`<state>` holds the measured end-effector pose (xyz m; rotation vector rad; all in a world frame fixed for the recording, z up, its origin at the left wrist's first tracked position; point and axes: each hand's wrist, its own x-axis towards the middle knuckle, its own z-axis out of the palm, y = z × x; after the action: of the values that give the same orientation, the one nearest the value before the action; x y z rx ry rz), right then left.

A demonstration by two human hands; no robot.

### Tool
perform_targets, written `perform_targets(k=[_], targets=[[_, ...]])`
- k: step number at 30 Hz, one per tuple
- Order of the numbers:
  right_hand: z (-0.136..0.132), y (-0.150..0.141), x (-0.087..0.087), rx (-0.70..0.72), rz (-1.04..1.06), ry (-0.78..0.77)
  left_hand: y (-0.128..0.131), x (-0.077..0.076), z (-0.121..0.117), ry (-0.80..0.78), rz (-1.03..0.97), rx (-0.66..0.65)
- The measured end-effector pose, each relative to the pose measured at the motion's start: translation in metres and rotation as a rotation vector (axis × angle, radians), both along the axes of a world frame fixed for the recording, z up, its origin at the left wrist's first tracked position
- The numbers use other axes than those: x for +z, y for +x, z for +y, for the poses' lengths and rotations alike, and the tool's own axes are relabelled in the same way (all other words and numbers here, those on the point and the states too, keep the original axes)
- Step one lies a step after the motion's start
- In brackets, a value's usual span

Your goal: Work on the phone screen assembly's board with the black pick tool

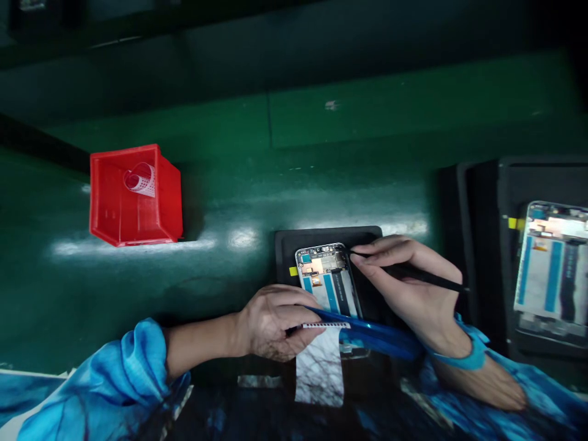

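Note:
An opened smartphone with bare circuit parts and blue strips lies on a black tray in front of me. My left hand is closed on a strip of sticker backing, whose white tail hangs below the fingers and over the phone's lower left. In a pinch, my right hand grips black tweezers, with the tip at the phone's top right corner. Whether the tip holds anything is too small to tell. A blue strap crosses over the phone's lower part.
A red bin stands at the left with a curled perforated strip inside. On the right, black trays sit close together, and another opened smartphone lies on one. The bench top is green.

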<state>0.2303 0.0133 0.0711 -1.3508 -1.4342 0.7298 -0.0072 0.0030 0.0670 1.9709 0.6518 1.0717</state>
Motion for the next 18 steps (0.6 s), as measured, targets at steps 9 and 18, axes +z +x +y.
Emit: perform_targets(k=[9, 18], targets=[[-0.0036, 0.0059, -0.0049, 0.078, -0.112, 0.086, -0.0008, 0.0048, 0.0018, -0.006, 0.035, -0.005], [-0.0016, 0.0007, -0.003, -0.042, 0.022, -0.027, 0.0028, 0.0025, 0.0026, 0.032, -0.019, 0.009]])
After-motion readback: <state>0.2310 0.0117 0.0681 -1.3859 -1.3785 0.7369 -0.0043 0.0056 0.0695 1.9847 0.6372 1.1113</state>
